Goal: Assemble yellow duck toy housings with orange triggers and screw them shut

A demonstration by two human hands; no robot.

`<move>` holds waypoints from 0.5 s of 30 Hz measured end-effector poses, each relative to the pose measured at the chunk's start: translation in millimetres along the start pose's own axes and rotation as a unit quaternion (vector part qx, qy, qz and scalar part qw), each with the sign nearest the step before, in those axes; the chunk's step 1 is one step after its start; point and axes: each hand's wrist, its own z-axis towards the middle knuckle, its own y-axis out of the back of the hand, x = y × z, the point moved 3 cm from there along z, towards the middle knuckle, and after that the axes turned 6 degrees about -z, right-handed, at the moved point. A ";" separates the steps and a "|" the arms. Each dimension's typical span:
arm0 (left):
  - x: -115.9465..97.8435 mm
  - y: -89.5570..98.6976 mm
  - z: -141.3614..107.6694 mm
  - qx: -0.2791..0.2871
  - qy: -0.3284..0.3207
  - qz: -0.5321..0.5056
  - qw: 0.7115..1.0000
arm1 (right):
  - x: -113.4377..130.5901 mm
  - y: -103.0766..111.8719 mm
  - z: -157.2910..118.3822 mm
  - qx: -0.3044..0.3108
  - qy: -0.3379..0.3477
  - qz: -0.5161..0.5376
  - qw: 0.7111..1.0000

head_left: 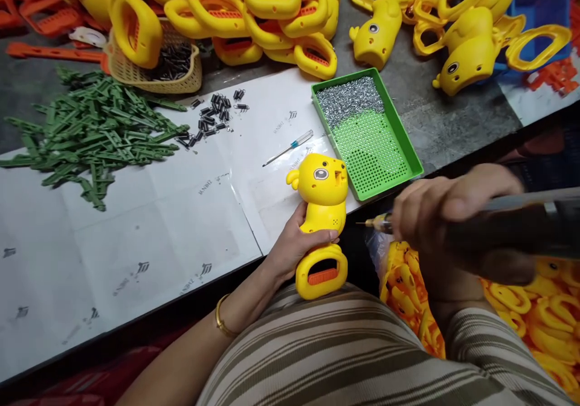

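Observation:
My left hand [294, 243] grips a yellow plastic animal-shaped toy [324, 182] round its body, just above the looped handle with an orange insert. The toy's head points up, its printed eye and several holes in view. My right hand [444, 203] is wrapped round a dark electric screwdriver [502, 228], its thin bit pointing left toward the toy's body with a gap between them. Behind the toy stands a green perforated tray [412, 158] with small silver screws [351, 99] piled at its far end. A small hand screwdriver [290, 147] lies on the table.
Green plastic strips [99, 134] are heaped at the left, with black springs [215, 113] beside them. A beige basket [190, 80] holds dark parts. More yellow toys [267, 7] pile along the back. Bags of yellow parts [403, 279] sit below the table's edge at right.

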 end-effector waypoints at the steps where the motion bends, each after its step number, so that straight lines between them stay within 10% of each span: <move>1: -0.3 0.1 -0.1 -0.006 0.000 0.010 1.000 | 1.1 8.8 3.4 -0.014 0.041 0.008 0.999; 5: -1.6 1.9 0.8 -0.013 0.016 0.026 0.999 | -17.2 47.5 13.6 -0.123 0.176 -0.036 0.976; 15: -5.2 1.0 1.0 -0.030 0.024 0.035 0.999 | -56.8 65.9 23.3 -0.217 0.107 -0.093 0.966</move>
